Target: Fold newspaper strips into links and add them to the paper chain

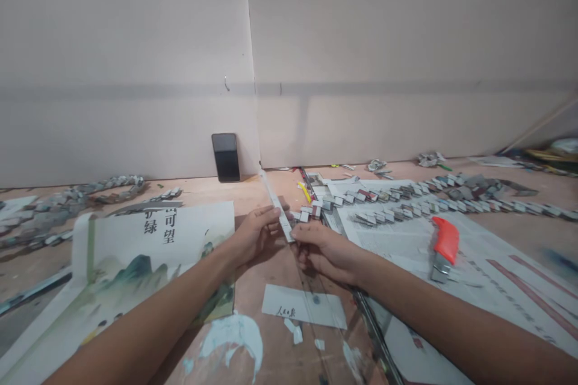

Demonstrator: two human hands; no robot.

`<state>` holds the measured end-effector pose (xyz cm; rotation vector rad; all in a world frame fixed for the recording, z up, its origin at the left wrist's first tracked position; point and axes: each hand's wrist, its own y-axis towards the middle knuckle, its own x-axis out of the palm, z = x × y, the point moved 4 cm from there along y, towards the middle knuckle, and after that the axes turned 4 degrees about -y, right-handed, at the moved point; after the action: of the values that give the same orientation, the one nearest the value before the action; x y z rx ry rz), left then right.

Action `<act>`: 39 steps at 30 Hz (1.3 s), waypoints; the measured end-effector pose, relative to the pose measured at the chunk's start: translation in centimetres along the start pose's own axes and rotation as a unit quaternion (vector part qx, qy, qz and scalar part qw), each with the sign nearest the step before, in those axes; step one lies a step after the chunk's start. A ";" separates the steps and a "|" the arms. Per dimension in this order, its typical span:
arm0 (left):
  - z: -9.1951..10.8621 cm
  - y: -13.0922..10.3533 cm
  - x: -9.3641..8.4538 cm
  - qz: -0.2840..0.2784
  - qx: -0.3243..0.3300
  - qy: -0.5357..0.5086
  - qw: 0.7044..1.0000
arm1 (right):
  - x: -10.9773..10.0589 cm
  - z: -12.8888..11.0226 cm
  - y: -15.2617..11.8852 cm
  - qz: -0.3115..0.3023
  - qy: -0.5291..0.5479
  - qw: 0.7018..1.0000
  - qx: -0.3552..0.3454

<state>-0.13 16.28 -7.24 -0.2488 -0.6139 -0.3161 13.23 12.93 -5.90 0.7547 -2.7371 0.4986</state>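
Observation:
A narrow white paper strip (276, 200) slants up and away from between my hands in the middle of the table. My left hand (258, 233) is closed on its left side, fingers pinching it near the lower part. At the strip's lower end, the thumb and fingers of my right hand (323, 248) are pressed together on it. A chain of folded paper pieces (345, 199) starts just behind my right hand and runs off to the right. Below my hands lies a white paper slip (303, 307) with handwriting on it.
A phone (226, 157) leans on the white panel (135, 72). A printed sheet (180, 246) lies left, newspaper (469, 289) right, with a red-handled cutter (445, 246) on it. More folded-paper chain (58, 210) is at the far left. Paper scraps (297, 334) lie near the front.

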 end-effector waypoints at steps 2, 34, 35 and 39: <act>-0.1 0.0 0.4 -0.021 0.008 0.017 1.000 | 0.0 0.0 0.0 -0.008 -0.009 1.000 -0.005; 2.2 -4.0 4.0 0.098 0.337 0.348 0.869 | -0.6 -2.7 -2.1 0.179 -0.263 0.875 -0.365; 2.2 -4.0 3.9 0.098 0.339 0.351 0.868 | -0.7 -2.8 -2.2 0.189 -0.296 0.853 -0.386; 2.0 -3.6 3.4 0.085 0.332 0.370 0.864 | -0.8 -3.1 -2.4 0.190 -0.398 0.791 -0.424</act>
<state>0.13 12.88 -3.17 0.4775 0.0915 0.0000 15.65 12.60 -2.78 0.1434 -3.3091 -1.2334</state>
